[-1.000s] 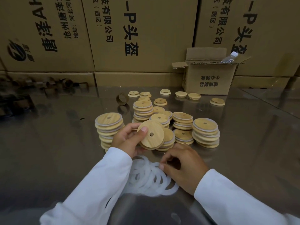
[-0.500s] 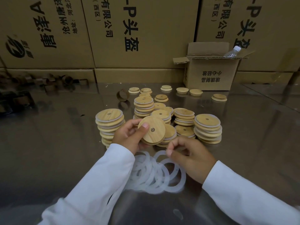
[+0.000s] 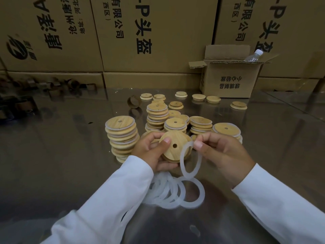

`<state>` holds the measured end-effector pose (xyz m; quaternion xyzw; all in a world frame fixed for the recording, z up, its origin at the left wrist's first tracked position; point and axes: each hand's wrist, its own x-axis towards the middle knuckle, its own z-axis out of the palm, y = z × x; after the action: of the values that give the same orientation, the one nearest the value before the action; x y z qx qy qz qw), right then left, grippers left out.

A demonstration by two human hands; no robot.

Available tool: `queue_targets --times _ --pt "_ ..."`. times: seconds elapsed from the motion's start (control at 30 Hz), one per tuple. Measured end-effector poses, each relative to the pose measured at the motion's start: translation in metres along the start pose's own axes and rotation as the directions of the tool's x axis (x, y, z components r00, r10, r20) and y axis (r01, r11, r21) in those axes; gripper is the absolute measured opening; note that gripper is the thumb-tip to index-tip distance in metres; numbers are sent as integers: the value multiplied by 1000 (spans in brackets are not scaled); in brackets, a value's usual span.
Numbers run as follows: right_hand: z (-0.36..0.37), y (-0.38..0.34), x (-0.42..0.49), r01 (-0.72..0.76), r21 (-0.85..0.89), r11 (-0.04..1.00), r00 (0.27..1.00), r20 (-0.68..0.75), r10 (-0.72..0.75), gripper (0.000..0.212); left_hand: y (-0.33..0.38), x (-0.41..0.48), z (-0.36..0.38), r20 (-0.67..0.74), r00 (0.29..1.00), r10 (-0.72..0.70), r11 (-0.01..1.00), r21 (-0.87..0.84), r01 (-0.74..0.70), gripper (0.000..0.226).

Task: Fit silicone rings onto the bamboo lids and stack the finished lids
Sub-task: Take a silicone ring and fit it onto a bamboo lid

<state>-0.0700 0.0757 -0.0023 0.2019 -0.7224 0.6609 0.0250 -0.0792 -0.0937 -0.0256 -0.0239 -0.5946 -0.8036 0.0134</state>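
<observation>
My left hand (image 3: 151,152) grips a round bamboo lid (image 3: 173,150) with a small hole, held tilted toward me above the table. My right hand (image 3: 223,152) pinches one translucent white silicone ring (image 3: 182,168) at its top; the ring hangs just right of the lid and overlaps its edge. A loose pile of silicone rings (image 3: 174,192) lies on the table under my hands. Several stacks of ringed lids (image 3: 122,136) stand just behind, with another stack (image 3: 226,130) at the right.
Single bare lids (image 3: 238,105) lie scattered farther back on the shiny metal table (image 3: 61,164). A small open cardboard box (image 3: 230,81) holds a plastic bottle (image 3: 253,57). Big cartons (image 3: 154,32) wall off the rear. Cardboard tube rings (image 3: 134,101) sit at back left.
My right hand has picked one silicone ring out of the pile and lifted it up beside the lid. My left hand keeps holding the lid in about the same place.
</observation>
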Motion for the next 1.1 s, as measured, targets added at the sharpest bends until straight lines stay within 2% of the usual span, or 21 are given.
queue_targets --times 0.23,0.37,0.6,0.87,0.97,1.1 --pt "6 8 3 -68 -20 997 976 -207 63 13 0 -5 8 90 985 -150 988 -26 153 16" --pt "8 6 1 -31 -89 996 960 -278 5 11 -5 -6 8 155 986 -53 989 144 30 13" --pt "9 8 -1 -27 -222 975 950 -309 -44 12 -6 -6 8 158 987 6 992 122 -26 11" --pt "8 8 1 -64 -133 989 943 -332 17 9 -7 -6 8 138 981 134 973 171 -157 12" --pt "8 9 1 -71 -147 987 940 -341 16 11 -8 -7 8 123 972 198 946 235 -223 13" --pt "8 10 2 -69 -179 981 935 -356 1 13 -7 -7 9 91 973 213 946 228 -228 15"
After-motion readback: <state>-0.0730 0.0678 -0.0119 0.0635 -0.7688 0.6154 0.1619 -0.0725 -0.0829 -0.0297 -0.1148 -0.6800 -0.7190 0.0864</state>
